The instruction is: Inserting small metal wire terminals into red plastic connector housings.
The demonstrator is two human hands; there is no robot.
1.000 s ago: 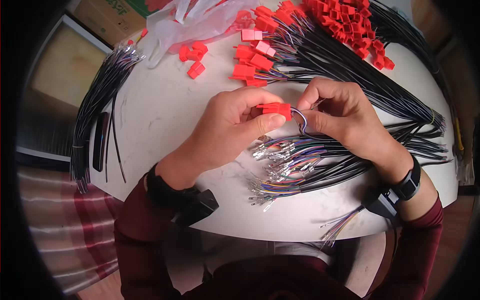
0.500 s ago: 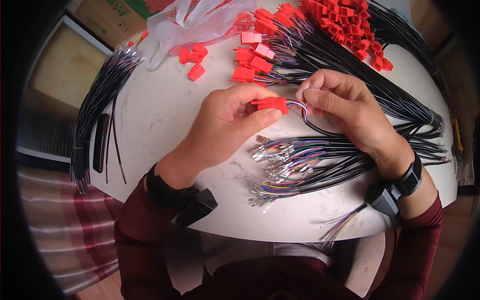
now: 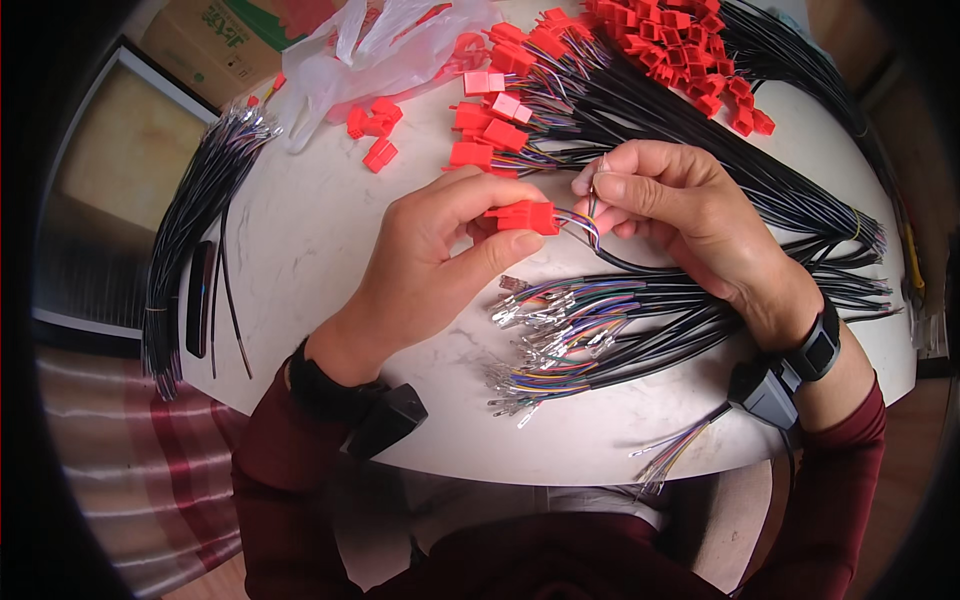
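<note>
Between the thumb and fingers of my left hand is a red plastic connector housing, held sideways above the table. Thin coloured wires run from its right end into a black-sheathed cable. My right hand pinches one thin wire from this cable between thumb and forefinger, its tip pointing up beside the housing. The other right fingers curl loosely behind. Just below both hands lies a bundle of black cables with bare metal terminals at their left ends.
Behind my hands, cables fitted with red housings lie beside a pile of loose red housings. Another cable bundle rests at the left, next to a dark slim object. A plastic bag and a few housings are farther back.
Both hands and the housing have shifted slightly left in the picture, as has the table scene. The pinched wire now stands more upright near the housing. Each hand keeps its hold.
</note>
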